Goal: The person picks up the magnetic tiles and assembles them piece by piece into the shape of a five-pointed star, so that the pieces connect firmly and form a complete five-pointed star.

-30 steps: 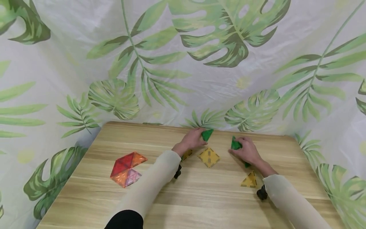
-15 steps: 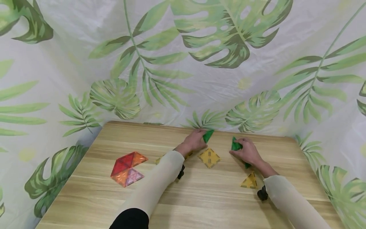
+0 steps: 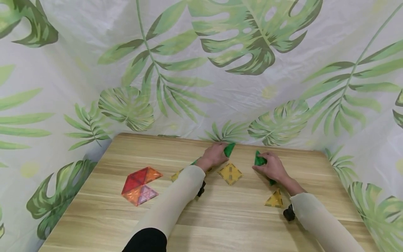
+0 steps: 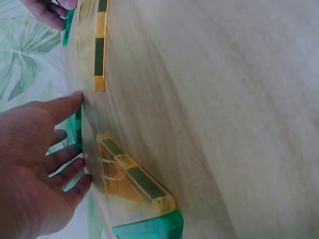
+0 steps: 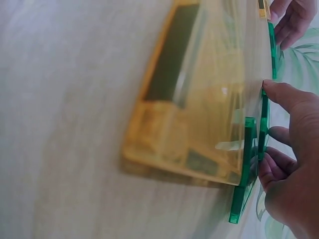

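Note:
Near the table's back edge, my left hand pinches a green triangular magnetic tile between thumb and fingers. My right hand holds another green triangular magnetic tile by its edges, to the right of the first. A yellow diamond-shaped piece lies flat between the hands, slightly nearer me. Under my right palm a further green tile shows partly, with a yellow triangular tile closer to me. The left wrist view shows a yellow tile touching a green one beside my left hand.
A joined group of a red piece, orange triangles and a pink triangle lies at the left. My left forearm partly covers a yellow tile. A leaf-patterned sheet hangs right behind the wooden table.
My left hand has shifted slightly right with its green tile, which now appears narrower. The forearm has uncovered a bit of the yellow tile on its left. My right hand stays almost still.

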Available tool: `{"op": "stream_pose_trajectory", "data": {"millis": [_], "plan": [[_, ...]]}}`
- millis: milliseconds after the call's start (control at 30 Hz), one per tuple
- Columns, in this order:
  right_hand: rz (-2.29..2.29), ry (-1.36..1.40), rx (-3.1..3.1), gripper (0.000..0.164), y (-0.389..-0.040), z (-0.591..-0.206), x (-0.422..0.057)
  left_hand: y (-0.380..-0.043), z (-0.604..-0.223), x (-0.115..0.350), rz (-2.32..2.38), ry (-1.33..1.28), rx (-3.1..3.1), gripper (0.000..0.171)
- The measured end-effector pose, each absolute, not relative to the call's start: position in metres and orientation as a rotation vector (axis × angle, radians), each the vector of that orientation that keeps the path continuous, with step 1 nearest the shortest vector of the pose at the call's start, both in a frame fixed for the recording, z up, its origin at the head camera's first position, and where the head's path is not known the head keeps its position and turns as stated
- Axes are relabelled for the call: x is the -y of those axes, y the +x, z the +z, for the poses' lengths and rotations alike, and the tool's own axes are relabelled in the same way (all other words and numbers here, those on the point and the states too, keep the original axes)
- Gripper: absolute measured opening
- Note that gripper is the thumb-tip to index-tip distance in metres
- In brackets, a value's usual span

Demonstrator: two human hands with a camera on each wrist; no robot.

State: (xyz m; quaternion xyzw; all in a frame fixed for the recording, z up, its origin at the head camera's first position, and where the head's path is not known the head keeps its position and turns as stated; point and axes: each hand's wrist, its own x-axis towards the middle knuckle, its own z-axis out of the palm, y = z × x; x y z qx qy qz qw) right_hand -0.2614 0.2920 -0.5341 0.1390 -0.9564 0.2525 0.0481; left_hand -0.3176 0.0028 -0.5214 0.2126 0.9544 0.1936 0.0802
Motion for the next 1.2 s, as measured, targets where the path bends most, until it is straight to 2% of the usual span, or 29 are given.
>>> {"op": "stream_pose_trajectory", "data": {"millis": [300, 500, 767, 1000, 1200], "plan": [[0.772, 0.421, 2.890, 0.059, -0.261, -0.536, -0.291, -0.314, -0.513, -0.007, 0.504, 0.557, -2.874, 0.074], [0.782, 0.416, 2.884, 0.059, -0.260, -0.536, -0.291, -0.311, -0.509, -0.009, 0.437, 0.576, -2.925, 0.072], [0.784, 0.405, 2.879, 0.058, -0.260, -0.537, -0.291, -0.311, -0.511, -0.005, 0.616, 0.585, -2.901, 0.069], [0.779, 0.437, 2.852, 0.059, -0.261, -0.535, -0.277, -0.309, -0.511, 0.007, 0.739, 0.645, -2.874, 0.060], [0.819, 0.503, 2.811, 0.058, -0.266, -0.529, -0.257, -0.306, -0.507, 0.023, 0.746, 0.651, -2.896, 0.066]]}}
